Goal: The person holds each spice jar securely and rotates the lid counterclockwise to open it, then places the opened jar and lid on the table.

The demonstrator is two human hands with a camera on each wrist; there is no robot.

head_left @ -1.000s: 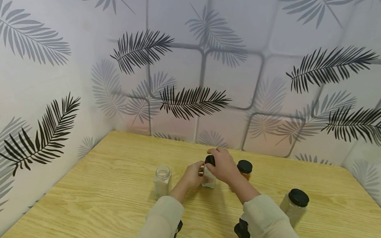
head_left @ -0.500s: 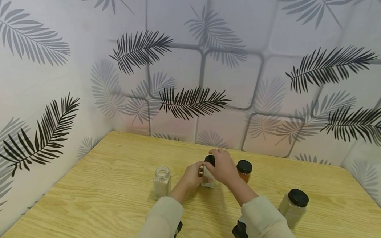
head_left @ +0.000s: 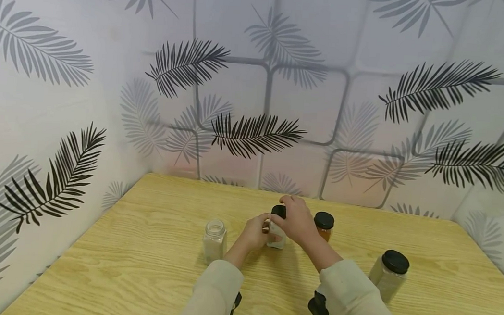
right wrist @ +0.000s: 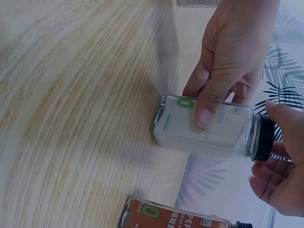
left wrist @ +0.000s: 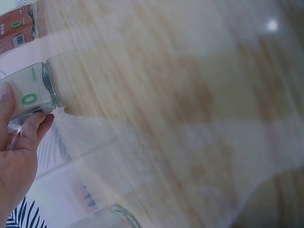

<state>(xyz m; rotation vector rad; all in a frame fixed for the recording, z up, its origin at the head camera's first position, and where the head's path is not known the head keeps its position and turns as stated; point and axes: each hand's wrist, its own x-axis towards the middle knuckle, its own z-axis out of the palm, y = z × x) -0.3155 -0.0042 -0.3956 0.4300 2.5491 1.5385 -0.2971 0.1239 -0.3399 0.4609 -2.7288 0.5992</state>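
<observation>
A square-sided glass spice jar (head_left: 276,239) stands near the middle of the wooden table, with pale contents and a green mark on its label. My left hand (head_left: 253,232) grips the jar's body, its thumb (right wrist: 205,116) across the glass in the right wrist view. On top sits a black screw lid (right wrist: 264,137), and my right hand (head_left: 298,221) holds it between thumb and curled fingers. Much of the lid is covered by that hand in the head view. In the left wrist view the jar (left wrist: 31,92) shows only partly.
A jar of reddish spice (head_left: 323,228) with a black lid stands just right of my hands. To the left is a lidless glass jar (head_left: 214,244) with pale contents. A wider black-lidded jar (head_left: 387,277) stands at the right. Behind the table (head_left: 163,267) rises a leaf-patterned wall (head_left: 238,94).
My right hand's fingers have shifted slightly to the right round the lid, showing more of its top. The left hand and the jars have stayed put.
</observation>
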